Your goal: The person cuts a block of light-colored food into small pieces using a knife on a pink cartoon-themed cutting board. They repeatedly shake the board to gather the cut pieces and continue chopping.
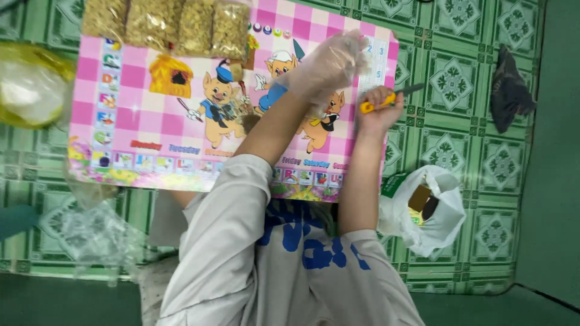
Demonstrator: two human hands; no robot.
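Knife [389, 98], orange handle and dark blade, clamped in right hand [379, 111] over right edge of pink checkered cartoon board [130, 115]; fist closed around handle, blade pointing right past board edge. Left hand [326, 63] inside loose clear plastic glove, raised above board just left of knife; fingers hidden by crinkled glove, cannot tell whether spread or closed, nothing clearly held.

Small brownish bits [238, 108] on board centre, near left forearm. Four clear packets of tan dried stuff [166, 24] side by side along top edge of board, touching one another.

White plastic bag [426, 208] with brown items inside on floor just right of right forearm, mouth open. Dark crumpled cloth [510, 90] further right, well apart. Yellow-green bowl with clear plastic in it [27, 84] at left edge, beside board. Crumpled clear plastic sheets [96, 232] lower left, below board corner.

Board used as small low desk, laid on green floor mat [471, 78] with square floral tile pattern. Plain dark green floor [553, 181] at right and bottom beyond mat edge. Grey sleeves and blue-printed shirt fill lower middle.
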